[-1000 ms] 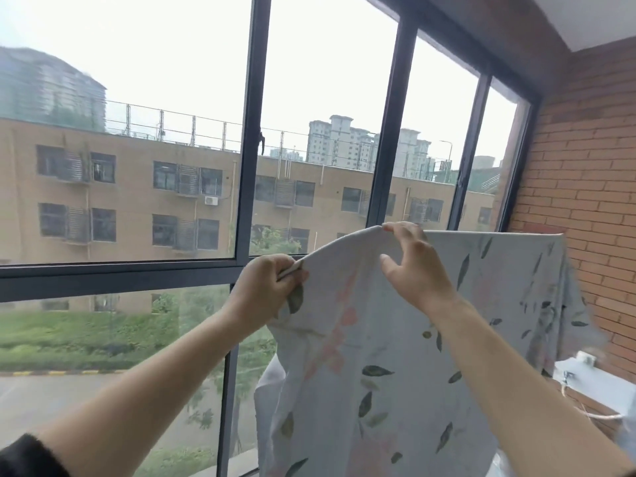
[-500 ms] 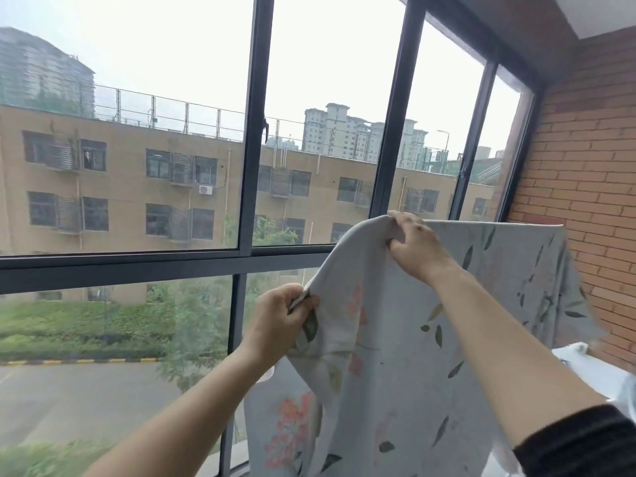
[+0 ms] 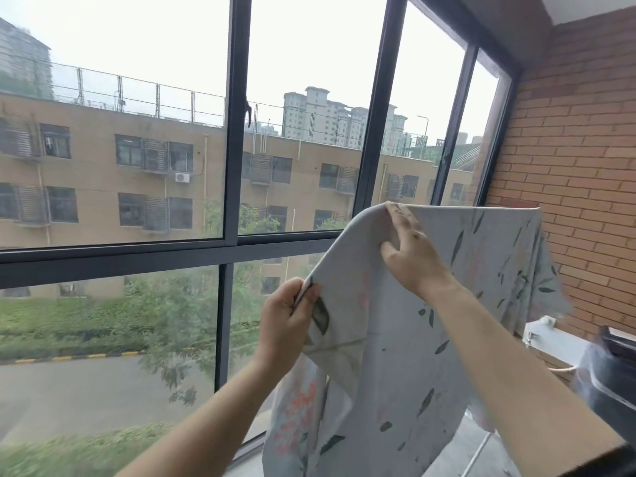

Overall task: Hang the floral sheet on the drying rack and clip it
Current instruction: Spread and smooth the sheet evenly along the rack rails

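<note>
Now my right hand [image 3: 413, 259] pinches the floral sheet [image 3: 389, 380] at its top, which runs rightward; my left hand [image 3: 287, 325] grips lower.

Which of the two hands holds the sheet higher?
The right hand: it grips the sheet at its top fold, while the left hand pinches the edge lower down.

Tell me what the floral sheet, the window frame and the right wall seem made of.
The floral sheet looks like thin woven cloth, perhaps cotton, matte; it folds and drapes softly where the left hand pinches it. The window frame is likely coated metal: dark grey, smooth, slim straight bars. The wall is red-brown brick, rough and matte, with visible mortar lines.
</note>
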`<state>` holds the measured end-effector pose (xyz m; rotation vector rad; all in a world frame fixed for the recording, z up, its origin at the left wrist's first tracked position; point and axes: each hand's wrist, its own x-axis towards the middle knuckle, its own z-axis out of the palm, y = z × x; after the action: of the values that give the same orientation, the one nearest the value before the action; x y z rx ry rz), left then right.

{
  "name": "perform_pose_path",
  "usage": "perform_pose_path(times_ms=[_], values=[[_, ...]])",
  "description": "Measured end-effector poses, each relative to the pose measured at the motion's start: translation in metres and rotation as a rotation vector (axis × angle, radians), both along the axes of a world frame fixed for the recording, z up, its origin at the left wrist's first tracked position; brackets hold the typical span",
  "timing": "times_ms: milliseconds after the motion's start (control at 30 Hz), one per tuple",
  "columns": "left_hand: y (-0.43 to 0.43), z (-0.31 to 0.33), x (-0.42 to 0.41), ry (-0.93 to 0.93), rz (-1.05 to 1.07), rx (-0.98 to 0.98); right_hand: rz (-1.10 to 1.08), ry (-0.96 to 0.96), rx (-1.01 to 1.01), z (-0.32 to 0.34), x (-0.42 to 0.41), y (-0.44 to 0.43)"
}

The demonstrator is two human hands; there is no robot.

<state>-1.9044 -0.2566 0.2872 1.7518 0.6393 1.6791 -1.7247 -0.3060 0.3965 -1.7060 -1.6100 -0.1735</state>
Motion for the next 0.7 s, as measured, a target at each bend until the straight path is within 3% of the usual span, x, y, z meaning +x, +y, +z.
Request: perform_pose_path(times_ms=[200, 400, 700], values=[[0.002, -0.018, 0.007, -0.081, 0.062, -0.051, -0.053, 0.021, -0.056, -0.012, 0.002, -0.017], [-0.017, -0.019, 0.023, -0.356, -0.143, -0.292, -0.103, 0.016, -0.142, -0.030, 0.005, -0.040], [-0.017, -0.040, 0.014, -0.288, -0.139, -0.231, -0.129, 0.036, -0.208, -0.042, 0.001, -0.061]])
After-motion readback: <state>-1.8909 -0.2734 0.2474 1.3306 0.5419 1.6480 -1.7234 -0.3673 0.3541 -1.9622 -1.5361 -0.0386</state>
